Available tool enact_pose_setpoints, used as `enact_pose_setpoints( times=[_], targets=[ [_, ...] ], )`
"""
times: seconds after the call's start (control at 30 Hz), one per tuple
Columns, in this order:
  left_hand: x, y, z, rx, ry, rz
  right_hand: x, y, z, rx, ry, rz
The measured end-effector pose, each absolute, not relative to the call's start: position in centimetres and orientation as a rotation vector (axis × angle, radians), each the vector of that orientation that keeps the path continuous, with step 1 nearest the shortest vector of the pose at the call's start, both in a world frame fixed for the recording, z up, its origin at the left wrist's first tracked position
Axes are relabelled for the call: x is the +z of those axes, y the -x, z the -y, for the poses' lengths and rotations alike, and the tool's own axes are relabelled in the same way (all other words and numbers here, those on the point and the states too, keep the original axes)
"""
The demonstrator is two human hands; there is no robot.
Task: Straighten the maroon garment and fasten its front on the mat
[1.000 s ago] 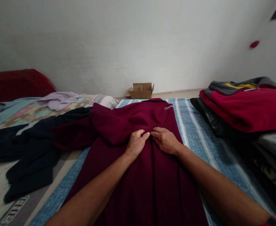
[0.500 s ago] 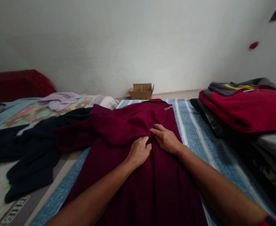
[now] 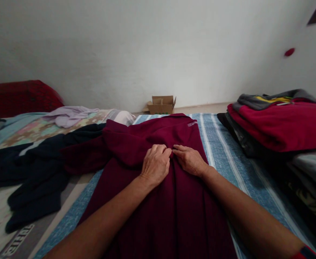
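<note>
Fingers curled, a left hand (image 3: 155, 163) and right hand (image 3: 189, 160) pinch a maroon garment (image 3: 158, 216) near its middle, spread over a blue striped cover (image 3: 230, 154) beside stacked clothes (image 3: 279, 126); an open cardboard box (image 3: 161, 105) sits by the pale wall (image 3: 136, 54).

A bed (image 3: 242, 162) is wearing a blue cover (image 3: 207, 126) with white stripes, and directly on this a maroon garment (image 3: 190, 216) is lying spread down the middle while a stack of folded clothes (image 3: 276, 126) is resting at the right. On the left, a patterned spread (image 3: 1, 212) with lettering is carrying a rumpled navy garment (image 3: 39, 183), and a lilac cloth (image 3: 68, 116) is lying crumpled farther back.
</note>
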State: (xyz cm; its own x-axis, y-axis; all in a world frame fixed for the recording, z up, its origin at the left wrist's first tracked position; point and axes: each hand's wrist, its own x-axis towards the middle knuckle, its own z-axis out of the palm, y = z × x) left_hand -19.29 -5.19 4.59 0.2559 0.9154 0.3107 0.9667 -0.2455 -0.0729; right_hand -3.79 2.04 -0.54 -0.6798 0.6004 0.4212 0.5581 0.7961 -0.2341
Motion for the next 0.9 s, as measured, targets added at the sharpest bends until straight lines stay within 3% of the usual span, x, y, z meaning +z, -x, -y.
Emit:
enact_pose_setpoints(
  times=[0.1,0.33,0.67,0.9],
  targets=[
    [3.7,20.1,4.4,-0.065,2.32,1.848,-0.7,3.8,-2.2,0.111,0.872,2.499],
    [3.2,19.8,4.5,-0.006,2.287,1.893,-1.0,3.8,-2.3,0.157,0.864,2.461],
    [4.6,21.1,0.3,-0.419,1.964,2.433,-1.4,3.5,-2.7,0.453,0.908,2.245],
    [4.1,22.0,1.3,-0.297,2.051,2.069,0.0,3.9,-1.8,0.189,0.965,2.512]
  ],
)
